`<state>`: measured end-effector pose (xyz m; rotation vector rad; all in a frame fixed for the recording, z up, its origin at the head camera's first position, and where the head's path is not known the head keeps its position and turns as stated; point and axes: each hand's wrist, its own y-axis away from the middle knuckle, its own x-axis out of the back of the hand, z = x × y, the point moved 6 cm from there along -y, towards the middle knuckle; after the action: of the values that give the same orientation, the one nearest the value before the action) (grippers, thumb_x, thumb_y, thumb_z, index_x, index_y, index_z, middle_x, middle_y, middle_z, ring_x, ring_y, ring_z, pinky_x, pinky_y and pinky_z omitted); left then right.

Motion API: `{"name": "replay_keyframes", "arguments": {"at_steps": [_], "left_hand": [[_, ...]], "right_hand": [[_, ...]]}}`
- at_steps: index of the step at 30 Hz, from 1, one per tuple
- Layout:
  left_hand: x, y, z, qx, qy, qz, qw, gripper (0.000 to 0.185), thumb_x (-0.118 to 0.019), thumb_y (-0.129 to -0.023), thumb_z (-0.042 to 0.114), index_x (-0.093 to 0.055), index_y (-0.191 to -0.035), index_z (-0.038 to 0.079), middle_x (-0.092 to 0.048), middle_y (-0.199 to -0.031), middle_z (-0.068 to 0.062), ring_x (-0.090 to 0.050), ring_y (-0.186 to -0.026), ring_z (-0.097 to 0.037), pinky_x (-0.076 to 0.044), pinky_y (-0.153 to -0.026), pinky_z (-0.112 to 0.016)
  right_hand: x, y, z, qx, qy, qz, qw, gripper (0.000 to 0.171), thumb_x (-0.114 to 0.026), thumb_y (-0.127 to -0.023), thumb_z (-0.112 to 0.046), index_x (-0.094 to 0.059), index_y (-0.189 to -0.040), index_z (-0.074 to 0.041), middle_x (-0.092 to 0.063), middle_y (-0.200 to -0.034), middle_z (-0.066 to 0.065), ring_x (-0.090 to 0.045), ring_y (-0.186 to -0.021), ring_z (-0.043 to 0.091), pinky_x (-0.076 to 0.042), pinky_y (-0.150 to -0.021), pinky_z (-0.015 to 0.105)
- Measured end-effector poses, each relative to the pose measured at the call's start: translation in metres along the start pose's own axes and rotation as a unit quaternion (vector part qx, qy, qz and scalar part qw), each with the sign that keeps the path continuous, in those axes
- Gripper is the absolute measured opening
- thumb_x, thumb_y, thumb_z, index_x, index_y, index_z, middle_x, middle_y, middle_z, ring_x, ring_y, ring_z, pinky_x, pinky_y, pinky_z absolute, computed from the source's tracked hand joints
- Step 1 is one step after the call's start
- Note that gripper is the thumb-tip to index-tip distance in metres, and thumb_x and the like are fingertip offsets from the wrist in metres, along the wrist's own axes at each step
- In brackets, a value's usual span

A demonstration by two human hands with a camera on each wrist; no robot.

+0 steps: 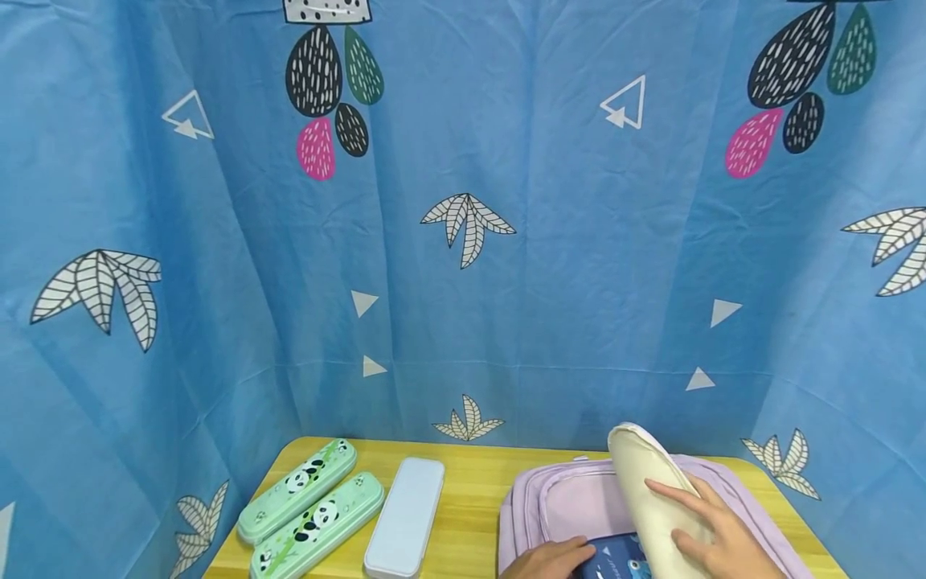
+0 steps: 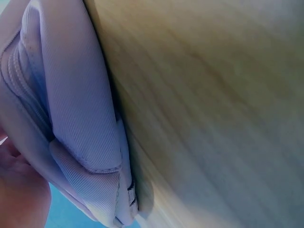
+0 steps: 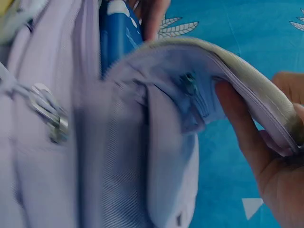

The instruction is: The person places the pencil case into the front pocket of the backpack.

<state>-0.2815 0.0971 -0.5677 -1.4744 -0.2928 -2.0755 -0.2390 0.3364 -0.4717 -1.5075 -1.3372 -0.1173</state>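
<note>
A lilac backpack (image 1: 571, 498) lies flat on the yellow wooden table (image 1: 470, 490); its side also fills the left wrist view (image 2: 76, 118). My right hand (image 1: 712, 531) grips the bag's cream flap (image 1: 644, 474) and holds it lifted, with the thumb under the flap (image 3: 247, 80) and the fingers over it. My left hand (image 1: 553, 559), cut off at the bottom edge, curls its fingers over a dark blue printed item (image 1: 615, 559) that sits in the bag's opening. The right wrist view shows that blue item (image 3: 114, 33) standing in the bag. Most of both hands is out of the head view.
Two green panda pencil cases (image 1: 298, 489) (image 1: 318, 524) and a pale blue case (image 1: 405, 527) lie side by side on the left half of the table. A blue patterned cloth (image 1: 463, 281) hangs close around the table. A metal zip pull (image 3: 47, 114) hangs on the bag.
</note>
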Motion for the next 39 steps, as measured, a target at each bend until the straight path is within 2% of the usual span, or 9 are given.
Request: {"name": "replay_keyframes", "arguments": {"at_steps": [8, 12, 16, 21, 27, 30, 33, 37, 39], "left_hand": [[-0.002, 0.004, 0.0, -0.049, -0.001, 0.037, 0.9981, 0.052, -0.057, -0.113, 0.047, -0.062, -0.155, 0.017, -0.064, -0.156, 0.0, -0.067, -0.133, -0.008, -0.058, -0.102, -0.018], [-0.003, 0.001, -0.001, -0.042, 0.001, 0.028, 0.9987, 0.053, -0.057, -0.113, 0.049, -0.061, -0.156, 0.019, -0.063, -0.157, 0.002, -0.066, -0.134, -0.007, -0.058, -0.102, -0.018], [-0.002, 0.001, 0.001, -0.055, -0.028, 0.03, 0.9977, 0.051, -0.056, -0.113, 0.048, -0.063, -0.154, 0.018, -0.064, -0.155, 0.002, -0.066, -0.132, -0.005, -0.057, -0.103, -0.017], [0.001, 0.004, 0.002, -0.085, -0.085, 0.105, 0.9873, 0.048, -0.056, -0.113, 0.047, -0.069, -0.144, 0.013, -0.073, -0.143, 0.004, -0.068, -0.126, -0.002, -0.054, -0.104, -0.016], [0.004, 0.008, -0.002, -0.055, -0.142, 0.216, 0.9645, 0.038, -0.06, -0.109, 0.048, -0.082, -0.124, 0.021, -0.081, -0.115, 0.017, -0.069, -0.105, 0.002, -0.055, -0.1, -0.023], [0.003, 0.008, -0.001, -0.064, -0.165, 0.221, 0.9592, 0.034, -0.061, -0.108, 0.047, -0.084, -0.12, 0.023, -0.081, -0.111, 0.019, -0.069, -0.102, 0.004, -0.056, -0.106, -0.032], [0.004, 0.007, 0.0, -0.057, -0.157, 0.186, 0.9682, 0.037, -0.061, -0.108, 0.05, -0.083, -0.123, 0.024, -0.081, -0.114, 0.02, -0.068, -0.104, 0.006, -0.055, -0.11, -0.037], [0.005, 0.001, -0.002, -0.016, -0.143, 0.136, 0.9801, 0.044, -0.058, -0.108, 0.056, -0.081, -0.13, 0.025, -0.08, -0.116, 0.021, -0.067, -0.104, 0.007, -0.052, -0.115, -0.037], [0.004, -0.003, -0.003, 0.003, -0.145, 0.123, 0.9817, 0.046, -0.057, -0.108, 0.058, -0.079, -0.133, 0.026, -0.08, -0.115, 0.021, -0.067, -0.102, 0.007, -0.051, -0.117, -0.037]], "right_hand": [[-0.008, -0.008, 0.013, -0.085, -0.041, -0.127, 0.987, 0.072, -0.076, -0.082, -0.001, -0.067, -0.15, -0.021, -0.058, -0.148, 0.024, -0.042, -0.115, -0.014, -0.046, -0.077, 0.023], [-0.007, -0.009, 0.017, -0.15, -0.033, -0.136, 0.979, 0.05, -0.077, -0.098, -0.015, -0.07, -0.147, -0.018, -0.059, -0.149, 0.032, -0.046, -0.112, -0.016, -0.052, -0.079, 0.02], [-0.006, -0.007, 0.022, -0.187, -0.026, -0.143, 0.972, 0.047, -0.08, -0.1, -0.026, -0.072, -0.145, -0.017, -0.058, -0.15, 0.036, -0.048, -0.11, -0.016, -0.056, -0.08, 0.02], [-0.01, -0.007, 0.028, -0.196, -0.101, -0.175, 0.96, 0.05, -0.076, -0.104, -0.019, -0.065, -0.152, -0.013, -0.054, -0.151, 0.041, -0.053, -0.105, -0.014, -0.059, -0.08, 0.022], [-0.008, 0.0, 0.042, -0.298, -0.196, -0.193, 0.914, 0.06, -0.07, -0.107, -0.027, -0.052, -0.164, -0.022, -0.03, -0.17, 0.037, -0.06, -0.106, -0.009, -0.062, -0.085, 0.026], [-0.008, 0.011, 0.053, -0.352, -0.289, -0.198, 0.868, 0.059, -0.065, -0.11, -0.029, -0.047, -0.164, -0.046, -0.032, -0.175, 0.006, -0.068, -0.109, 0.002, -0.064, -0.089, 0.031], [-0.013, 0.02, 0.061, -0.372, -0.367, -0.201, 0.829, 0.057, -0.059, -0.113, -0.028, -0.046, -0.152, -0.067, -0.042, -0.146, -0.037, -0.075, -0.106, 0.019, -0.066, -0.091, 0.039], [-0.019, 0.02, 0.061, -0.38, -0.372, -0.188, 0.826, 0.055, -0.059, -0.113, -0.031, -0.047, -0.147, -0.072, -0.043, -0.14, -0.038, -0.075, -0.106, 0.02, -0.066, -0.09, 0.039], [-0.022, 0.018, 0.06, -0.378, -0.361, -0.174, 0.835, 0.056, -0.06, -0.113, -0.031, -0.045, -0.153, -0.067, -0.044, -0.142, -0.038, -0.074, -0.106, 0.016, -0.066, -0.09, 0.037]]}}
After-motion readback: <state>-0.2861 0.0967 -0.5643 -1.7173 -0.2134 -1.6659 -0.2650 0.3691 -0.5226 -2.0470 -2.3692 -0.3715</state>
